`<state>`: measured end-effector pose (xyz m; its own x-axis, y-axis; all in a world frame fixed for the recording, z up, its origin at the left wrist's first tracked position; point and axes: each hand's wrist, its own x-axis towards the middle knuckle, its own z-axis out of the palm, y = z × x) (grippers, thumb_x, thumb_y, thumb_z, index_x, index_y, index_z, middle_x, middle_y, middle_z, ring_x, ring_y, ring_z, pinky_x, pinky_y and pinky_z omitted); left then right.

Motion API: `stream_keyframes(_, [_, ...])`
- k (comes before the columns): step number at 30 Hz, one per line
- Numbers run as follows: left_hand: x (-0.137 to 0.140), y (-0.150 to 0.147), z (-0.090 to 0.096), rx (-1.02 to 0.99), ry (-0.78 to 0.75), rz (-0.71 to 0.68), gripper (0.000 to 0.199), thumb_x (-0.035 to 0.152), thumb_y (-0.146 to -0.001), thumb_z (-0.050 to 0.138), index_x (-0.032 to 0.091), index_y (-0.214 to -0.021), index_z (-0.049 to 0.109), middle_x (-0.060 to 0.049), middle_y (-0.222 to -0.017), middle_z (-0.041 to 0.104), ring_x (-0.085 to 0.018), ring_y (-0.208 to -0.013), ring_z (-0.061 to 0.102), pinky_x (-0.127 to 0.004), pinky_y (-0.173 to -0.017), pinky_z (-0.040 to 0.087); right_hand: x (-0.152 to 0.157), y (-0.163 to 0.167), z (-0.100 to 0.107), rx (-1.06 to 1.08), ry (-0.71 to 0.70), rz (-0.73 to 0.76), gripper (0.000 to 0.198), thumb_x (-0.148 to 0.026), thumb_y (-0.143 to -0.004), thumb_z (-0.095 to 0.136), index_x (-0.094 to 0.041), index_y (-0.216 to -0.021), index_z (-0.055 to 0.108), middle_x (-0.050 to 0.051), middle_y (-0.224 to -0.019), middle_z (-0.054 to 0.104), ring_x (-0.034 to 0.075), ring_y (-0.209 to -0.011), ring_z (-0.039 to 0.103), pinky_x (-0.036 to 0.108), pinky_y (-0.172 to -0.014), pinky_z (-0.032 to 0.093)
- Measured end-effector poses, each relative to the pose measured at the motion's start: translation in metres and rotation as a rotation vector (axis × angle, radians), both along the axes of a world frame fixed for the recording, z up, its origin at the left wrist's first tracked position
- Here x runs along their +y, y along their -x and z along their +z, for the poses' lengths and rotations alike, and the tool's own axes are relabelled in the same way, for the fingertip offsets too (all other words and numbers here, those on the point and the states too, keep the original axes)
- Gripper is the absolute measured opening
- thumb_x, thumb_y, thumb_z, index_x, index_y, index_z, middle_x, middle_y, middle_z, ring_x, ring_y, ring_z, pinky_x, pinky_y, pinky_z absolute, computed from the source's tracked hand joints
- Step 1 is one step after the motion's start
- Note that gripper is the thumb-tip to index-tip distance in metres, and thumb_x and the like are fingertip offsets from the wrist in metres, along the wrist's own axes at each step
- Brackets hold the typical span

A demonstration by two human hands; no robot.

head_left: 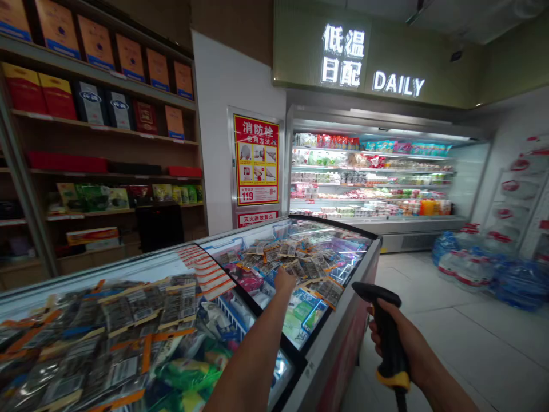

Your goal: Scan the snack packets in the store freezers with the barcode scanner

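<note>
Glass-topped and white, a long freezer (328,337) has flat packets (137,303) strewn over its near end and a second heap (313,266) of them farther along. To its right, a black and yellow scanner (389,340) is held upright, its handle wrapped by the right hand (401,329). The left hand (285,280) is at the second heap; whether it grips a packet, I cannot tell.

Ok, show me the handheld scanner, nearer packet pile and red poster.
Handheld scanner (389,337), head view: its black body.
Nearer packet pile (107,337), head view: packets mid-pile.
Red poster (256,162), head view: its picture panels.
</note>
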<state>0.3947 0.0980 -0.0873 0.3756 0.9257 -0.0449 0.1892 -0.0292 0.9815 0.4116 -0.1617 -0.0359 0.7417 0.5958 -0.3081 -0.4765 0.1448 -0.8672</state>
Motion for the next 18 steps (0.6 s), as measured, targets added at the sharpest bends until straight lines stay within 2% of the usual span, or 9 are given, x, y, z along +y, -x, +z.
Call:
stream_keyframes(2, [0.0, -0.007, 0.002, 0.386, -0.246, -0.044, 0.061, 0.018, -0.054, 0.063, 0.017, -0.11, 0.039, -0.012, -0.102, 0.056, -0.026, -0.101, 0.047, -0.032, -0.078, 0.035, -0.002, -0.002, -0.001, 0.007, 0.009, -0.01, 0.023, -0.038, -0.068, 0.054, -0.016, -0.074, 0.049, -0.004, -0.042, 0.049, 0.008, -0.033, 0.044, 0.017, -0.031, 0.033])
stream_keyframes(4, [-0.002, -0.01, 0.003, 0.529, -0.346, -0.058, 0.069, 0.025, -0.054, 0.065, 0.017, -0.116, 0.035, -0.013, -0.102, 0.056, -0.029, -0.104, 0.044, -0.037, -0.08, 0.033, -0.002, -0.001, -0.001, 0.008, 0.017, -0.017, 0.024, -0.039, -0.067, 0.055, -0.016, -0.075, 0.049, -0.004, -0.042, 0.049, 0.007, -0.033, 0.044, 0.017, -0.031, 0.033])
stream_keyframes(6, [-0.005, -0.009, 0.001, 0.554, -0.39, -0.075, 0.069, 0.025, -0.053, 0.065, 0.019, -0.115, 0.036, -0.012, -0.102, 0.056, -0.03, -0.104, 0.043, -0.039, -0.081, 0.032, 0.0, 0.001, -0.001, 0.001, 0.026, -0.018, 0.025, -0.039, -0.067, 0.055, -0.016, -0.075, 0.049, -0.004, -0.043, 0.05, 0.007, -0.033, 0.045, 0.017, -0.032, 0.033])
stream_keyframes(8, [-0.006, -0.002, -0.002, 0.442, -0.408, -0.119, 0.063, 0.018, -0.053, 0.064, 0.02, -0.112, 0.041, -0.01, -0.105, 0.055, -0.026, -0.101, 0.046, -0.034, -0.08, 0.033, 0.005, 0.007, -0.001, 0.0, 0.039, 0.003, 0.026, -0.04, -0.067, 0.054, -0.016, -0.075, 0.049, -0.004, -0.043, 0.05, 0.007, -0.033, 0.045, 0.017, -0.032, 0.033])
stream_keyframes(11, [-0.005, 0.023, -0.006, 0.131, -0.393, -0.188, 0.066, 0.006, -0.053, 0.058, 0.021, -0.114, 0.039, -0.006, -0.104, 0.055, -0.016, -0.089, 0.053, -0.023, -0.072, 0.038, 0.019, 0.024, 0.003, -0.007, 0.036, 0.09, 0.029, -0.044, -0.067, 0.053, -0.016, -0.076, 0.05, -0.004, -0.042, 0.05, 0.008, -0.032, 0.045, 0.017, -0.031, 0.032])
stream_keyframes(15, [0.005, 0.08, -0.001, -0.246, -0.214, -0.237, 0.074, 0.003, -0.054, 0.054, 0.019, -0.122, 0.029, -0.005, -0.096, 0.058, -0.013, -0.074, 0.056, -0.02, -0.062, 0.04, 0.041, 0.06, 0.018, -0.029, 0.002, 0.216, 0.028, -0.044, -0.067, 0.053, -0.017, -0.075, 0.05, -0.004, -0.042, 0.05, 0.008, -0.032, 0.045, 0.018, -0.03, 0.033])
stream_keyframes(18, [0.017, 0.133, 0.014, -0.326, -0.118, -0.254, 0.055, 0.004, -0.055, 0.053, 0.014, -0.109, 0.046, -0.005, -0.09, 0.059, -0.013, -0.075, 0.055, -0.02, -0.063, 0.04, 0.054, 0.089, 0.033, -0.04, -0.055, 0.296, 0.025, -0.041, -0.068, 0.052, -0.018, -0.076, 0.05, -0.004, -0.043, 0.051, 0.008, -0.033, 0.046, 0.018, -0.031, 0.034])
